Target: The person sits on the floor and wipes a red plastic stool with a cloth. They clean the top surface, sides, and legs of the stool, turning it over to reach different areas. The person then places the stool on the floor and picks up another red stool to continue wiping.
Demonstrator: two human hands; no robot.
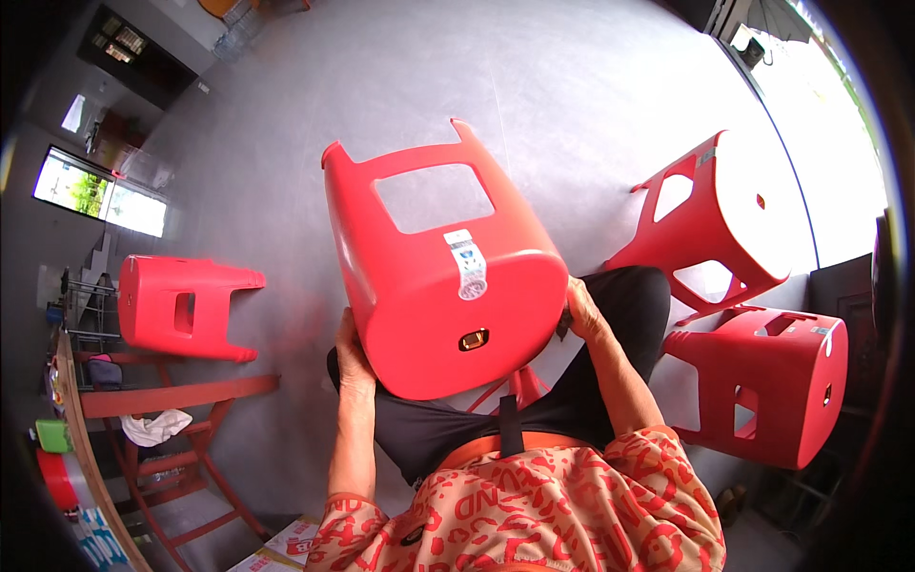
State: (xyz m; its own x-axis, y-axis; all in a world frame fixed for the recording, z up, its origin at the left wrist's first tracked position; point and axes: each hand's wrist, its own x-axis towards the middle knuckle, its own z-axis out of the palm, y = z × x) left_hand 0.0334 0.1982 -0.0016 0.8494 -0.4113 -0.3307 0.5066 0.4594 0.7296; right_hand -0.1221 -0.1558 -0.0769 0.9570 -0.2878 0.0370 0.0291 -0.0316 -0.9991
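A red plastic stool point(457, 322) is tilted in front of my lap, its seat towards me and its legs pointing away. A sticker point(468, 268) runs down its side to the seat edge, and the seat has a small oval hole. My left hand point(354, 356) grips the stool's left side near the seat. On the opposite side, my right hand point(585, 311) holds the stool near its seat rim, with its fingers partly hidden behind it. Something small and dark point(564, 325) shows by the right fingers; I cannot tell what it is.
Two more red stools point(704, 214) point(772, 386) stand to my right. Another red stool point(179, 307) is at the left, beside a reddish-brown chair point(179, 397) with a white cloth point(156, 427). Cardboard boxes point(286, 547) lie at lower left. Clear bottles point(239, 32) stand far off.
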